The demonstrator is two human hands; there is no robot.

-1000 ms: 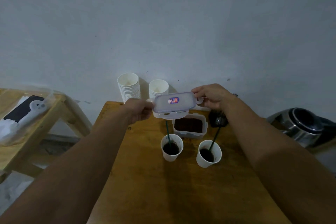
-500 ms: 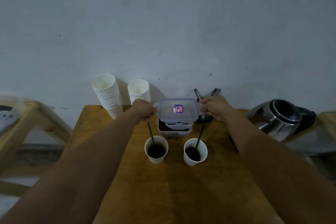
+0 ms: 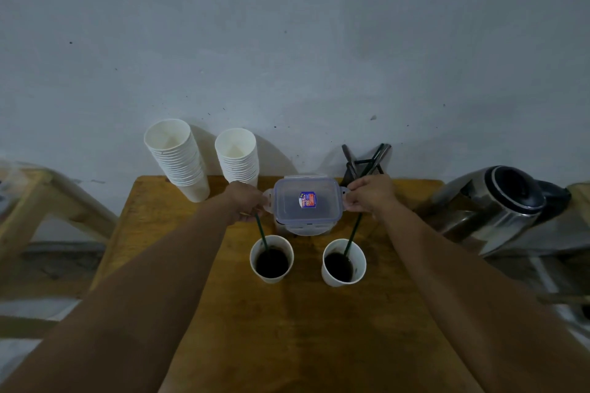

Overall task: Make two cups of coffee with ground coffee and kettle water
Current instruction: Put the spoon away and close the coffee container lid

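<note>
At counter rear: clip-lock lid (image 3: pixel 307 201) now lowered onto coffee container (image 3: pixel 303 228), previously held above.
Hands: left hand (image 3: pixel 247 201) and right hand (image 3: pixel 370 196) pinch lid's end tabs.
Cups: left cup (image 3: pixel 271 258), right cup (image 3: pixel 343 262) hold dark coffee, stirrers in.
Meaning: brewing looks finished; closing up.

Head view, the only one: a wide-angle camera worn on the person's head looks forward and steeply down over both forearms onto a wooden table (image 3: pixel 297 329) set against a grey wall (image 3: pixel 287 41). The wall fills the upper half; straight edges bow towards the borders. Left hand (image 3: pixel 245 202) and right hand (image 3: pixel 370 198) meet near frame centre, at arm's length.
</note>
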